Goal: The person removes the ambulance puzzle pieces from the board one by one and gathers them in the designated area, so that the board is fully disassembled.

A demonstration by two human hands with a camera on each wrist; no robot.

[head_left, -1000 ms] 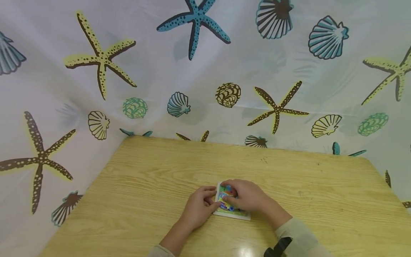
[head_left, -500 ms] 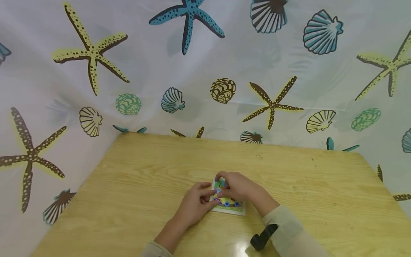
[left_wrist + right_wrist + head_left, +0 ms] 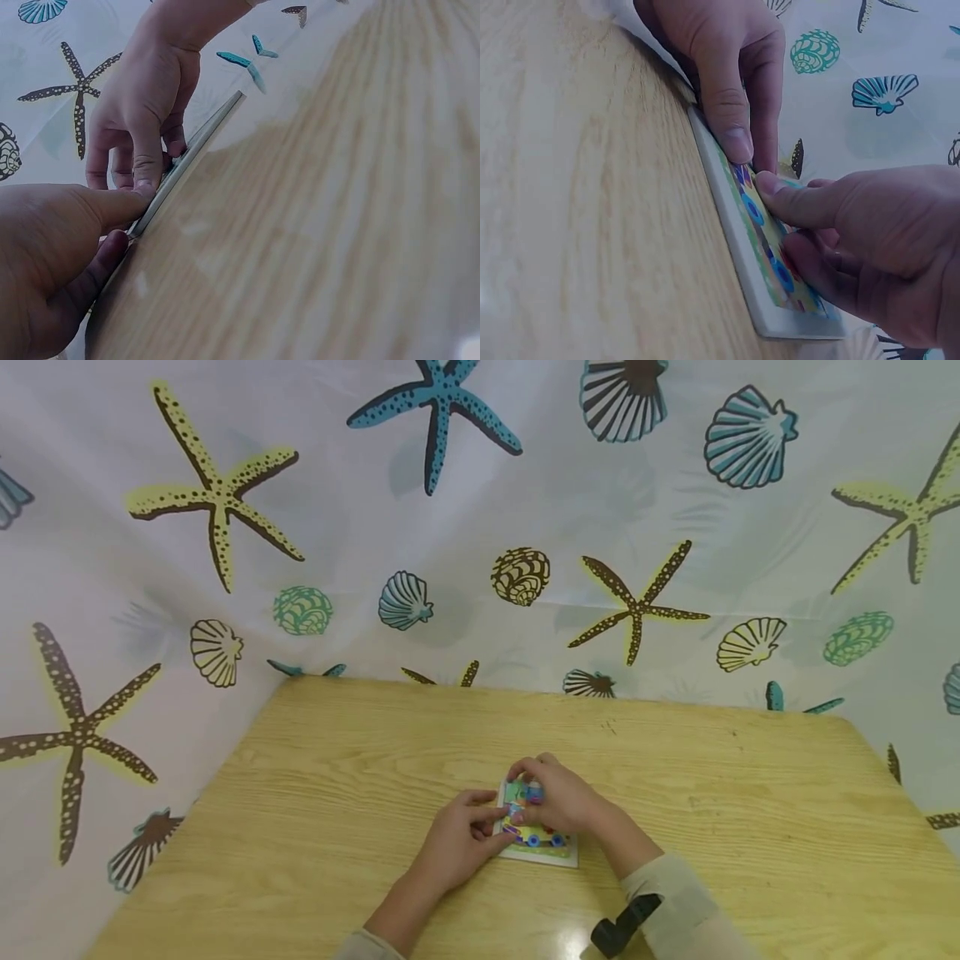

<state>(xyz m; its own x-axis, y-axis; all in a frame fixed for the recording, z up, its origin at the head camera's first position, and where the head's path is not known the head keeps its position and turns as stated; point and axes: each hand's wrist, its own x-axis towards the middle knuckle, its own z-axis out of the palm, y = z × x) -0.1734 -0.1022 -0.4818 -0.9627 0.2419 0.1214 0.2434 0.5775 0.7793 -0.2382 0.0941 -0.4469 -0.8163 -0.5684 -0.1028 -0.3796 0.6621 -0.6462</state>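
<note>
A small picture puzzle board (image 3: pixel 546 855) with a pale border and a colourful vehicle with blue wheels lies flat on the wooden table. My left hand (image 3: pixel 459 839) grips its left edge, thumb on the picture's lower left and other fingers along the side. Over the upper right of the picture, my right hand (image 3: pixel 564 800) is curled, its thumb touching the middle and its forefinger bent near the top edge. The right wrist view shows both thumb tips close together on the picture. A loose piece under the right fingers is hidden, so I cannot tell whether one is pinched.
The light wood table (image 3: pixel 360 760) spreads around the board. A white cloth (image 3: pixel 480 527) printed with starfish and shells hangs behind and at the sides. A black strap device (image 3: pixel 626 927) sits at the right sleeve.
My right hand has shifted slightly up and off the picture's lower part, so both wheels show. My left hand stays at the left edge, with more of its fingers over the picture's side.
</note>
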